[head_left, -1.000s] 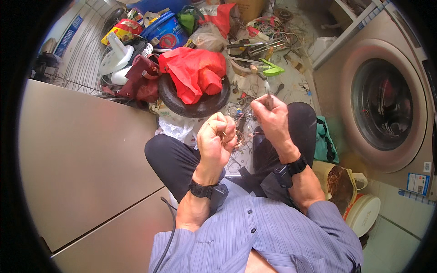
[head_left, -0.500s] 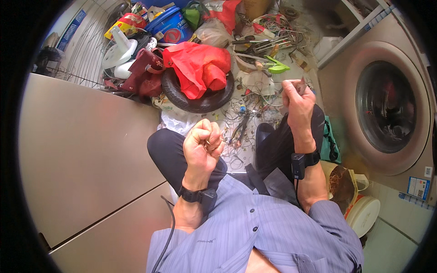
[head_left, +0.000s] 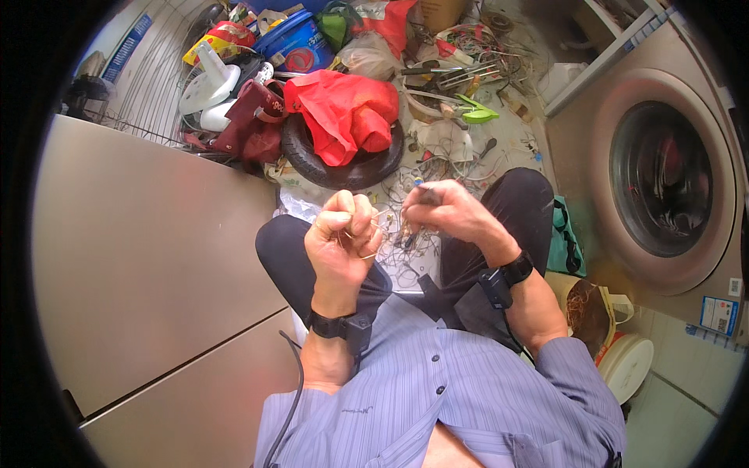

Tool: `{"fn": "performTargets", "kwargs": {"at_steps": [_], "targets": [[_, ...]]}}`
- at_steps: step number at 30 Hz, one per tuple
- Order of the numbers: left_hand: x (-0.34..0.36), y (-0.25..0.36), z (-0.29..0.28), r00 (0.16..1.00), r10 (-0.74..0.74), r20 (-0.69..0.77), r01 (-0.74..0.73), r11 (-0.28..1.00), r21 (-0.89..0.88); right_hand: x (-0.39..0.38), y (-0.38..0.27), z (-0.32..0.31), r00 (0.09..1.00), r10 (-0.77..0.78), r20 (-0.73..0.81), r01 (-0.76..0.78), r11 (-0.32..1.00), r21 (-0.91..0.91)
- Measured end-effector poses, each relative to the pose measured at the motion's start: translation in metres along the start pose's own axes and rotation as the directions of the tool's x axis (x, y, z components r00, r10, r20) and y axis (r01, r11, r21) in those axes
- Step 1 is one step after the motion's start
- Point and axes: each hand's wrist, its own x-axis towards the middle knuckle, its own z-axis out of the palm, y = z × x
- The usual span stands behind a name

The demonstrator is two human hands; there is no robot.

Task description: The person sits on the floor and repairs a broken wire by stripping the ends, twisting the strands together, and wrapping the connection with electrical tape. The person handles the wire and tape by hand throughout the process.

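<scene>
My left hand (head_left: 341,238) is closed in a fist on thin wires (head_left: 371,234), whose pale and copper ends poke out between the fingers. Just right of it, my right hand (head_left: 452,214) is closed on a small blade-like tool (head_left: 429,195), blurred and partly covered by the fingers. Its fingertips are close to the wires; I cannot tell whether they touch. Loose wire scraps and small bits (head_left: 406,265) lie on the floor below, between my knees.
A red bag (head_left: 339,113) lies on a black tyre (head_left: 328,168) ahead, among piled tools, cables and a blue bucket (head_left: 312,47). A washing machine (head_left: 577,148) is on the right, a green bag (head_left: 566,238) and white bucket (head_left: 632,363) beside me, a metal cabinet (head_left: 148,249) on the left.
My right hand rose to the right, then swung back down and left toward my left hand. My left fist has shifted left and stays closed on the wires.
</scene>
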Motion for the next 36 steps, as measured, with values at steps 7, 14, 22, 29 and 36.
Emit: {"fn": "performTargets", "kwargs": {"at_steps": [7,14,22,29,36], "targets": [[0.000,-0.001,0.002,0.977,0.164,-0.134,-0.052,0.800,0.597,-0.012,-0.014,-0.011,0.991,-0.087,-0.102,0.079,0.994,-0.079],[0.010,-0.019,0.000,0.964,0.258,-0.064,-0.075,0.496,0.865,-0.009,-0.005,-0.007,0.986,-0.115,-0.119,0.104,0.990,-0.100],[0.006,-0.014,0.000,0.990,-0.010,-0.144,0.139,0.334,0.932,-0.009,0.002,-0.013,0.877,-0.362,-0.317,0.252,0.907,-0.338],[0.010,-0.017,-0.006,0.980,-0.137,-0.144,0.195,0.525,0.828,-0.008,0.004,-0.017,0.837,-0.467,-0.285,0.264,0.801,-0.537],[0.014,-0.016,-0.007,0.963,-0.181,-0.201,0.271,0.651,0.709,-0.006,0.005,-0.011,0.812,-0.524,-0.257,0.333,0.777,-0.534]]}}
